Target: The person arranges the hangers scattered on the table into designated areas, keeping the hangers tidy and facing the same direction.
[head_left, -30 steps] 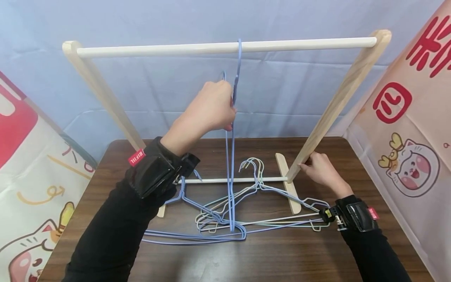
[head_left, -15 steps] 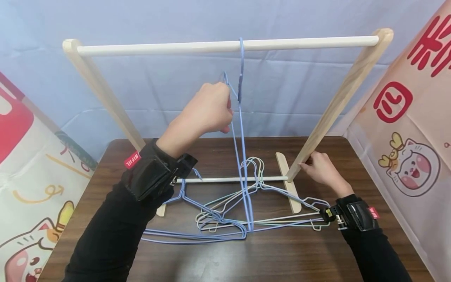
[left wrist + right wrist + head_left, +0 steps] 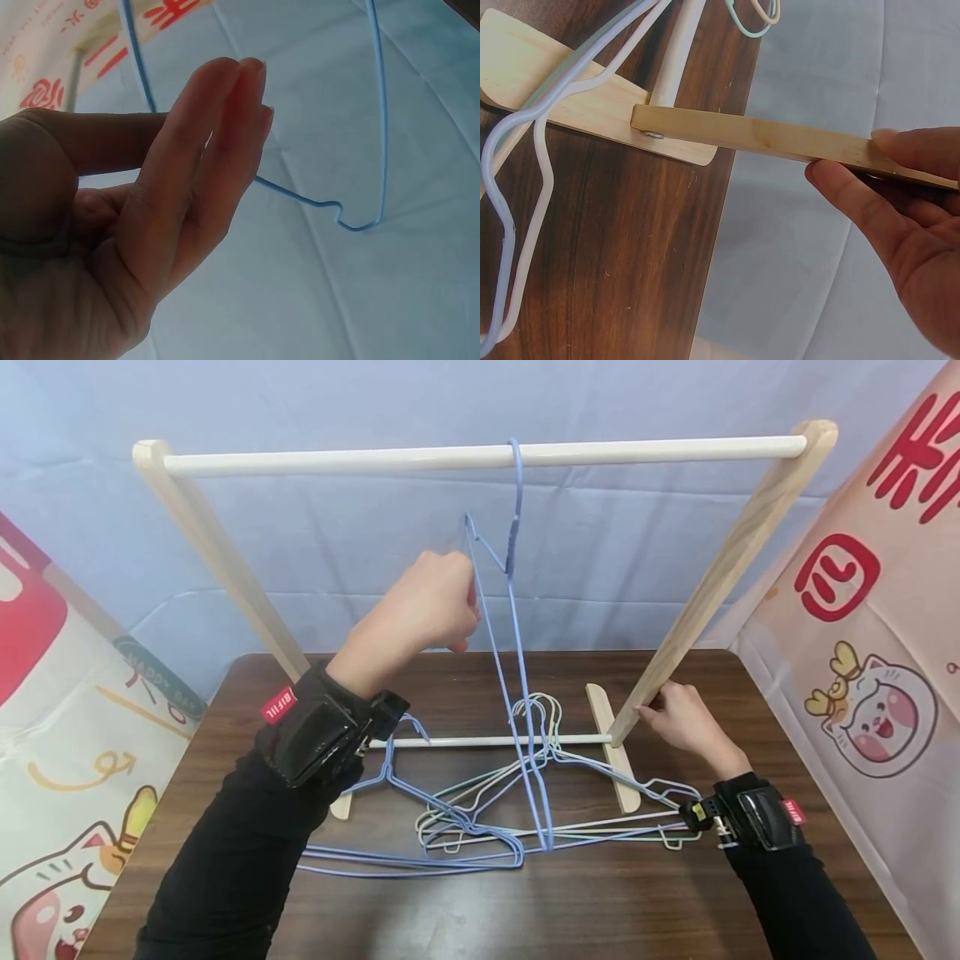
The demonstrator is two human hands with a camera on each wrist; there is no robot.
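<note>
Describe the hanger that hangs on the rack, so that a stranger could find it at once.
Find the wooden rack on the brown table. From the middle of its white top bar hangs one blue wire hanger. It alone hangs; the other hangers lie flat on the table.

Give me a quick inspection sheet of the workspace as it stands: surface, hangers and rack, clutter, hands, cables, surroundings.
Surface: dark wood table, bare at the near edge.
Job's things: blue hanger hooked on the top rail of the wooden rack; its lower end reaches the pile.
Clutter: pile of wire hangers, blue, white and pale green, tangled on the table.
Hands: left hand beside the blue hanger, fingers straight and together, no grip on the wire; right hand holds the right rack leg near its foot.
Cables: nothing seen.
Surroundings: blue cloth backdrop; cartoon banners on both sides.
</note>
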